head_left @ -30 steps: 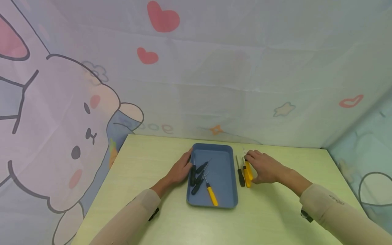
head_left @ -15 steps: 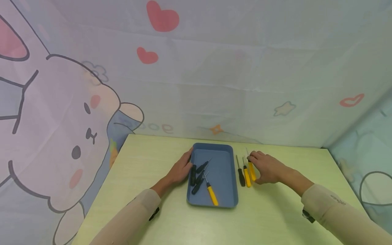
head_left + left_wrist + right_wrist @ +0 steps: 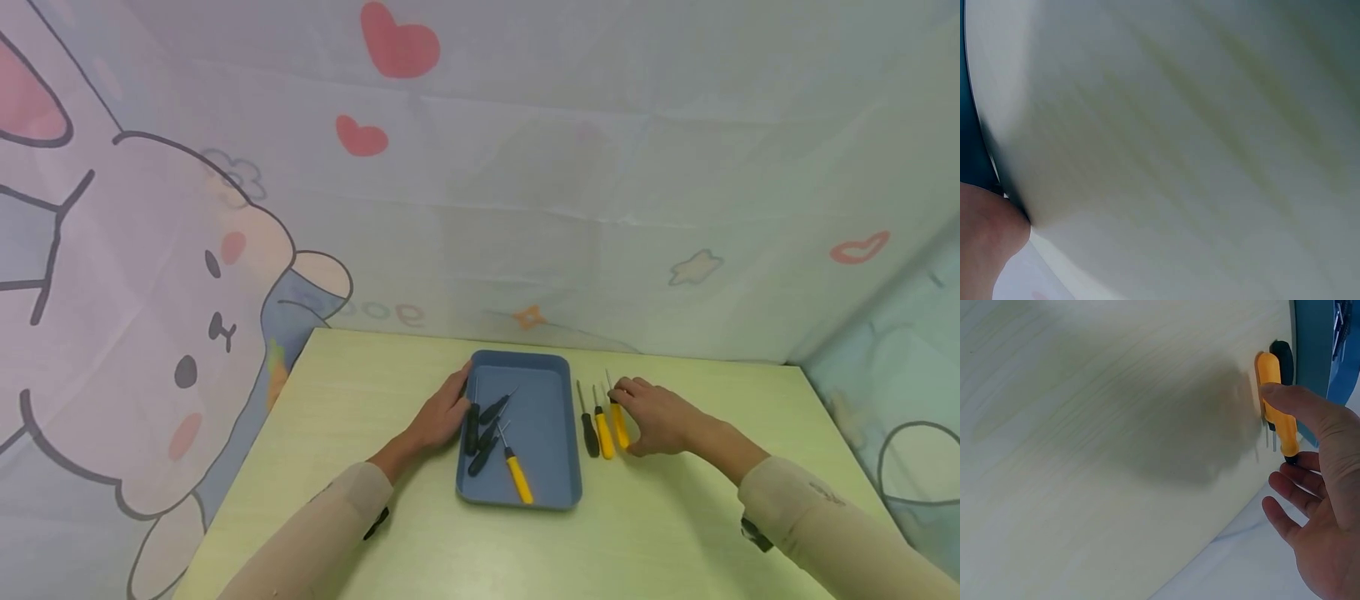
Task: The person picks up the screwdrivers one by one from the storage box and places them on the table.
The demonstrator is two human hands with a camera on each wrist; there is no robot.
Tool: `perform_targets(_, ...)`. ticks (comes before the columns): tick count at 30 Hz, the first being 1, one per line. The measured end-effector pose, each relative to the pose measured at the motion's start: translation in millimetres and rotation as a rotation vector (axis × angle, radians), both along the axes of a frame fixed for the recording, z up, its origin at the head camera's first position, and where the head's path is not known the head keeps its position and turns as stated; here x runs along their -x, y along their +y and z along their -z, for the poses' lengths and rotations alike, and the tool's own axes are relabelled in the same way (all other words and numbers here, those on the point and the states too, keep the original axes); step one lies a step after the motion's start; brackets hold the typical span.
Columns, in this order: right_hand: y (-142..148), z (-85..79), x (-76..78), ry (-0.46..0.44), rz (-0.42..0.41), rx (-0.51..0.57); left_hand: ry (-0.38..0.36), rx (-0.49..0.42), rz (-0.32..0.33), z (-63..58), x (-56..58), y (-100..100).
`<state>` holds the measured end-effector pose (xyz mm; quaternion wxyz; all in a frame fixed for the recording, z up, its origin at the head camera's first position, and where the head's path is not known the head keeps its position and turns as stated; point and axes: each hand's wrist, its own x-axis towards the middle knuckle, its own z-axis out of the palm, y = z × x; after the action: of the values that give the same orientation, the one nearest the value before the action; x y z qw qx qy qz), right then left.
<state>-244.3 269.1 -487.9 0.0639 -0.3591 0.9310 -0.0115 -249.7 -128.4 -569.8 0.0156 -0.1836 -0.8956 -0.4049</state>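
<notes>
My left hand [image 3: 438,417] holds the left rim of a blue-grey tray [image 3: 575,467], thumb at the edge and fingers along the outer wall. In the tray lie several black-handled screwdrivers [image 3: 472,429] and a yellow-handled screwdriver [image 3: 519,479]. Right of the tray, my right hand [image 3: 660,417] pinches another yellow screwdriver [image 3: 1284,428] between thumb and fingertips, its shaft pointing away from me. Beside it lie a second yellow screwdriver [image 3: 604,435] and a black one [image 3: 591,435], roughly parallel. The left wrist view shows mostly tabletop, with part of the hand at the tray's side.
The pale wooden table [image 3: 360,375] ends at a hanging cloth backdrop [image 3: 525,208] printed with hearts and a cartoon animal. Another cloth [image 3: 892,392] hangs along the right side.
My right hand has shifted slightly right with its yellow screwdriver, which now stands apart from the yellow one it overlapped. The left hand and tray stay put.
</notes>
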Motion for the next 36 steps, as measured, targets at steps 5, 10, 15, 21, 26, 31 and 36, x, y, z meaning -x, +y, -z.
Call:
perform_targets(5, 3.6, 7.5, 0.6, -0.037, 0.020, 0.004, -0.008, -0.013, -0.005, -0.8, -0.5, 1.0)
perform_targets(10, 6.3, 16.8, 1.1, -0.067, 0.042, 0.004, -0.012, -0.002, -0.008, 1.3, -0.7, 0.7)
perform_targets(15, 6.0, 20.9, 0.8, -0.067, 0.034, 0.006, -0.001, -0.003, -0.009, 2.1, 0.4, 0.2)
perform_targets(21, 5.4, 22.0, -0.2, -0.083, 0.034, -0.001, -0.002, -0.005, -0.002, 1.3, 0.7, 0.1)
perform_targets(26, 5.3, 22.6, -0.3, -0.109, 0.048, -0.012, -0.016, -0.006, -0.003, 0.3, 0.2, 0.4)
perform_targets(31, 5.2, 22.5, 0.6, -0.140, 0.058, -0.014, -0.013, 0.000, 0.002, 1.7, 1.0, -0.2)
perform_targets(36, 4.5, 22.4, 0.3, -0.154, 0.061, -0.002, -0.001, -0.001, 0.003, 0.7, 0.2, -0.4)
